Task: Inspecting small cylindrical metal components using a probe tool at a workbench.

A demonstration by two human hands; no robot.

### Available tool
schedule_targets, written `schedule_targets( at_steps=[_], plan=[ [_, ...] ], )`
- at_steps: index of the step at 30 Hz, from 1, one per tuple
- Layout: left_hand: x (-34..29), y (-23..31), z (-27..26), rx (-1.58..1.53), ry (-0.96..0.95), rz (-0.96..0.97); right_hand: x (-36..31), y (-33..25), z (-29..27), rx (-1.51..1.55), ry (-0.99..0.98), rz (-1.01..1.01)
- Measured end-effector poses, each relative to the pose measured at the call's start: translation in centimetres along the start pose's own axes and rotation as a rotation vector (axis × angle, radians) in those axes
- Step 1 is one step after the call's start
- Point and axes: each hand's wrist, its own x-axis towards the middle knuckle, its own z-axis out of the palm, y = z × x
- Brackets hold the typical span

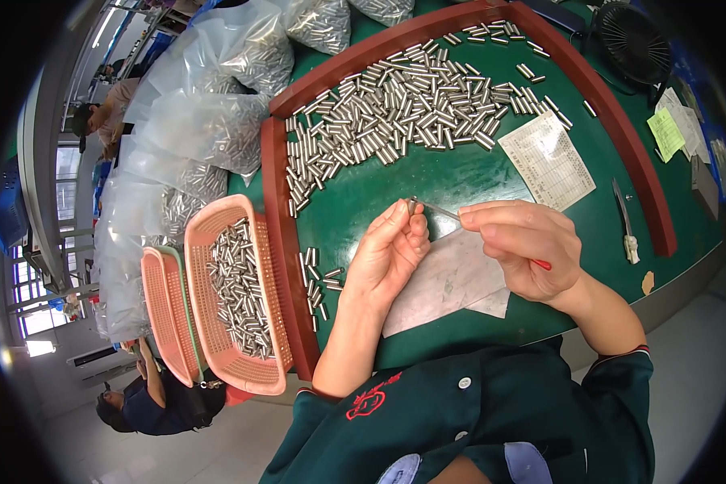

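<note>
Between the thumb and fingers of my left hand (389, 252) is a small metal cylinder (412, 206). My right hand (532, 246) is closed on a thin metal tool with a red end (442, 211); its tip reaches to the top of the cylinder. Whether the tip is inside the cylinder or only touching it I cannot tell. Below both hands lies a creased, smudged white sheet (436, 294) on the green table top (339, 230). Beyond them spreads a large heap of similar metal cylinders (395, 109), with a smaller group (319, 278) at the left.
A red-brown raised border (276, 194) edges the work area. Left of it stand a pink basket of cylinders (278, 339) and clear bags (242, 137) of parts. At right are a printed form (547, 161), scissors (623, 214) and a black fan (633, 44). Two people work further left.
</note>
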Motion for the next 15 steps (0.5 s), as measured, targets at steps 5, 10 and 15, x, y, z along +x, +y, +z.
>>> schedule_targets(
  at_steps=[5,10,15],
  plan=[
    [-0.2,0.0,-0.3,0.101,0.018,0.023,0.0,-0.1,0.0,0.017,-0.060,0.000],
    [-0.2,-1.1,1.1,0.383,0.120,0.204,-0.4,0.1,0.1,-0.040,0.053,0.002],
    [-0.2,-1.3,1.8,0.580,0.243,0.405,-0.4,-0.1,0.0,-0.071,0.068,0.037]
  ],
)
